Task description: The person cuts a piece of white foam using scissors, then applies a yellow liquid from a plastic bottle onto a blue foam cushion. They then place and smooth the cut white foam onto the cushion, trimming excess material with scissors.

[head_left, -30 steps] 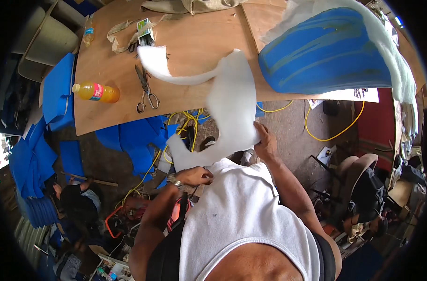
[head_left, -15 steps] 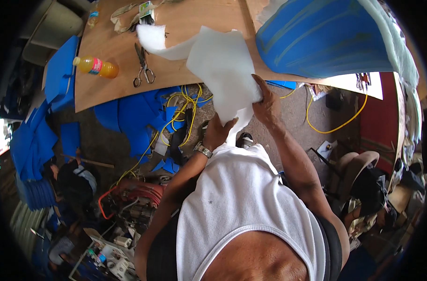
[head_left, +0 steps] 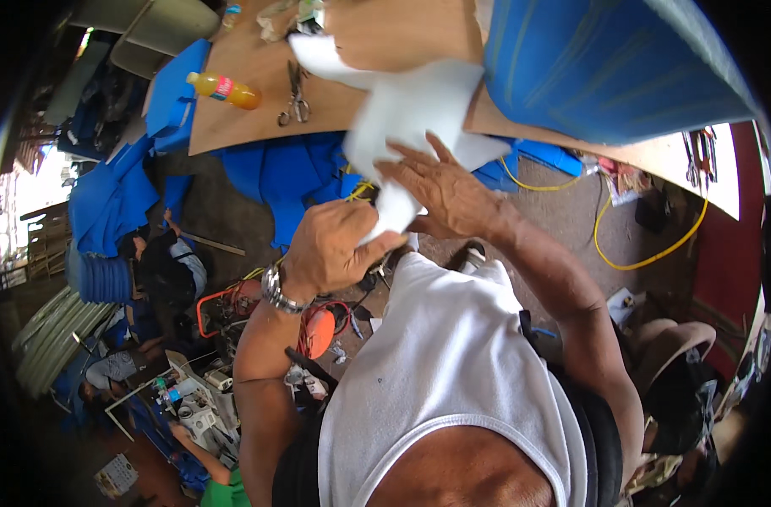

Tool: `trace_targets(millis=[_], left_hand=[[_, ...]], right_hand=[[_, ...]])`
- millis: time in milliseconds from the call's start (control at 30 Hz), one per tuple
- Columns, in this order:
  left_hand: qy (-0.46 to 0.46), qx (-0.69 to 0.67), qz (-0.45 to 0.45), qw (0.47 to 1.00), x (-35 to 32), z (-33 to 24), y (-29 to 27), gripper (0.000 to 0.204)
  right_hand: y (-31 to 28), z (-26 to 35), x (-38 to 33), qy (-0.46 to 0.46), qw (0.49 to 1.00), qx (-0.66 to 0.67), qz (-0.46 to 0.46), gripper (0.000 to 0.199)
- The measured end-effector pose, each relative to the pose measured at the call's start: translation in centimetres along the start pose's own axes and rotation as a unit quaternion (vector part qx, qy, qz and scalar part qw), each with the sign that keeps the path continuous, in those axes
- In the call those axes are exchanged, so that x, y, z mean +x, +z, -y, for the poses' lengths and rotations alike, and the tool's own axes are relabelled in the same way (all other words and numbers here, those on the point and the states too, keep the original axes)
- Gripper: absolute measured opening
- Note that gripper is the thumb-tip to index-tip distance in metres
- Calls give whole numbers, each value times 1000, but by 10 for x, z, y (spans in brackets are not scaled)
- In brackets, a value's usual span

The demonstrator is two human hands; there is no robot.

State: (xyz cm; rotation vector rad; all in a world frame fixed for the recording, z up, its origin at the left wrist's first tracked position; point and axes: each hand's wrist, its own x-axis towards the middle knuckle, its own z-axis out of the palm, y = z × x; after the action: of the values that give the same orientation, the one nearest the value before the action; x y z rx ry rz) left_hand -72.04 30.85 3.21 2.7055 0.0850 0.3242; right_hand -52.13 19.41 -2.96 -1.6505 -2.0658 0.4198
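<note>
A soft white padding sheet (head_left: 415,106), irregularly cut and blurred by motion, stretches from the wooden table (head_left: 385,34) down over its near edge toward my body. My left hand (head_left: 330,245), with a metal watch at the wrist, is closed on the sheet's narrow near end, thumb on top. Fingers stretched and spread, my right hand (head_left: 449,190) lies over the sheet just right of the left hand. Its thumb is partly hidden underneath. On the table left of the sheet are scissors (head_left: 294,97) and a bottle of orange-yellow drink (head_left: 225,89).
A large blue piece with a pale padded edge (head_left: 605,68) stands at the far right. Below the table lie blue sheets (head_left: 276,173) and a yellow hose (head_left: 639,264). People work at the left, one near a red-framed machine (head_left: 208,313); a green sleeve (head_left: 225,488) shows at lower left.
Both hands have come closer together and nearer to me. My right hand has left the sheet's right edge and spread across it. The view has shifted, and the sheet's near end is bunched.
</note>
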Motion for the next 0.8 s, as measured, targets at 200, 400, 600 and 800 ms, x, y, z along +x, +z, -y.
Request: trace_targets(millis=[200, 400, 600, 800], left_hand=[[94, 11, -68, 993, 9, -27, -42, 40], [60, 243, -138, 958, 5, 55, -115, 6], [-34, 14, -247, 968, 27, 167, -126, 28], [182, 525, -318, 769, 227, 237, -149, 55]], right_hand=[[3, 45, -15, -131, 981, 110, -91, 32], [-22, -15, -59, 283, 950, 123, -39, 26], [40, -15, -133, 416, 825, 358, -131, 37], [13, 9, -96, 277, 776, 449, -345, 32]])
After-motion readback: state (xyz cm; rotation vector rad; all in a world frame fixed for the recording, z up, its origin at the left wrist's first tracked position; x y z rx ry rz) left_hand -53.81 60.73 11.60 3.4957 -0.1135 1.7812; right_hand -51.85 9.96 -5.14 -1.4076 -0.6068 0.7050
